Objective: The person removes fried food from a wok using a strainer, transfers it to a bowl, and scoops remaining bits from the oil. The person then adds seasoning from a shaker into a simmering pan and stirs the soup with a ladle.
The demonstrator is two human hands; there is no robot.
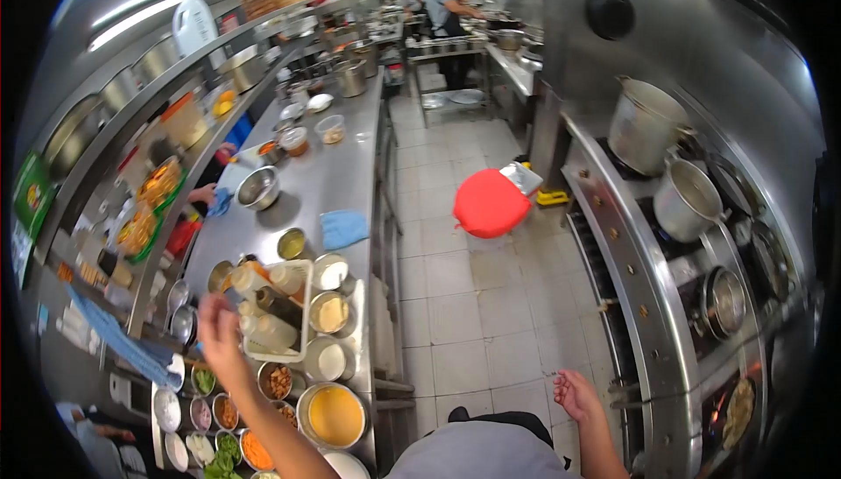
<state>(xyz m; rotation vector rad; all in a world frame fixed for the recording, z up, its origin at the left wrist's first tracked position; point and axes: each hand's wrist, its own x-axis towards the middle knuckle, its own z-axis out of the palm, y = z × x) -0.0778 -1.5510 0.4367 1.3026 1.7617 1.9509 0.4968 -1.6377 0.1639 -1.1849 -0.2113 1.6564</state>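
Observation:
My left hand (219, 330) is raised over the steel counter, just left of a white bin (302, 326) packed with squeeze bottles (279, 306). Its fingers look loosely apart, slightly blurred, and hold nothing that I can see. Below the forearm are small bowls of chopped ingredients, among them orange shreds (257, 450), and a pot of yellow liquid (335, 414). My right hand (575, 394) hangs over the tiled floor beside the stove, fingers partly curled and apart, touching nothing.
A red-covered container (492, 203) stands in the aisle. Large pots (646, 124) and a pan of food (738, 413) sit on the right-hand stove. A blue cloth (343, 228) and steel bowl (258, 188) lie on the counter. Another person (442, 10) stands at the back.

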